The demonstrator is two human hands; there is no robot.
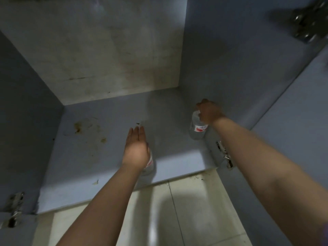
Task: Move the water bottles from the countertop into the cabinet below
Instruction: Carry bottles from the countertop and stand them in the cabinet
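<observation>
Both my arms reach into an open grey cabinet (99, 150). A clear water bottle (197, 128) with a red-and-white label stands upright on the cabinet floor near the right wall, and my right hand (209, 112) grips its top. A second bottle (149, 166) with the same label stands near the floor's front edge, mostly hidden under my left hand (136, 148). The left hand's fingers are straight and point inward, its palm side against that bottle.
The cabinet floor has brown stains (78, 127) at the left. Metal hinges sit on the right side wall (224, 155), at the lower left (15, 208) and on the open door at upper right (308, 23). Pale floor tiles (177, 210) lie in front.
</observation>
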